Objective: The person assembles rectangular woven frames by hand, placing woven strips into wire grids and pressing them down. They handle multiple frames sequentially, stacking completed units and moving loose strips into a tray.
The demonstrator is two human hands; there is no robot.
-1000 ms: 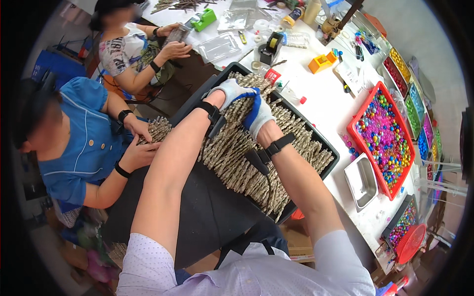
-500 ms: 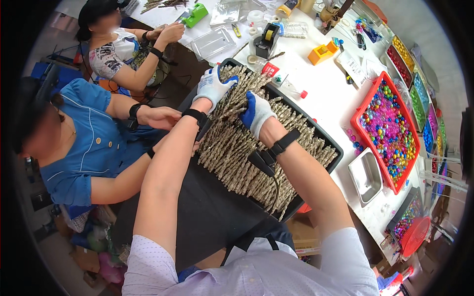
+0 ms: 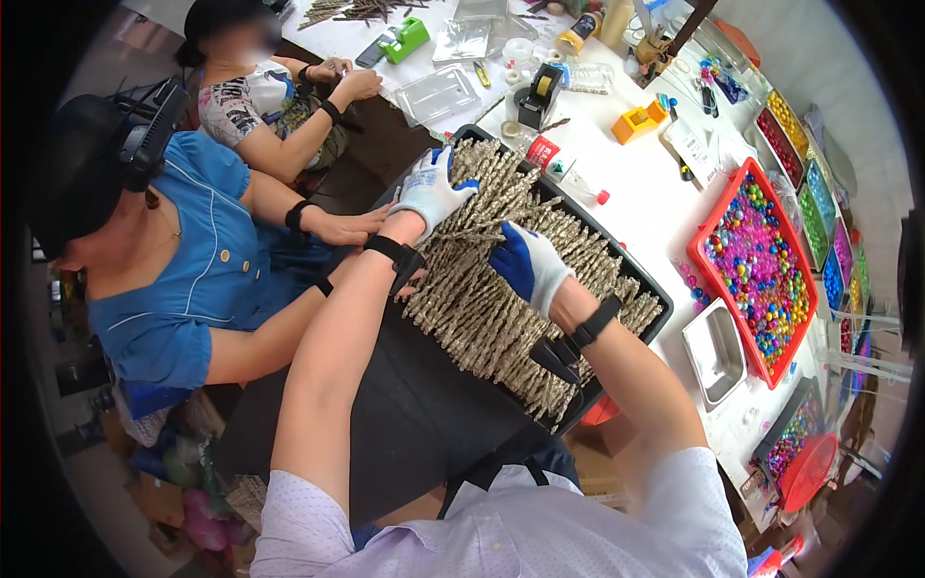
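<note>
Rows of twisted, gold-grey glittery sticks (image 3: pixel 482 328) fill a black tray (image 3: pixel 636 260) in front of me. My left hand (image 3: pixel 434 196), in a white and blue glove, lies over the sticks at the tray's far left end, thumb spread away from the fingers. My right hand (image 3: pixel 532 268), gloved alike, is closed at the end of a twisted stick (image 3: pixel 467 234) that lies crosswise over the others. Its fingertips are partly hidden. A co-worker's hand (image 3: pixel 352 227) is beside my left forearm; their other hand is mostly hidden behind my wrist.
A red tray of colourful beads (image 3: pixel 756 270) stands right, beside a metal pan (image 3: pixel 714 353). A tape dispenser (image 3: pixel 540 96), a plastic bottle (image 3: pixel 568 173) and a yellow dispenser (image 3: pixel 640 122) stand beyond the black tray. Another person sits at the far left.
My right hand has moved right and nearer, drawing a stick's end with it. My left hand has shifted slightly right and nearer. The co-worker's hand has come closer to the tray.
</note>
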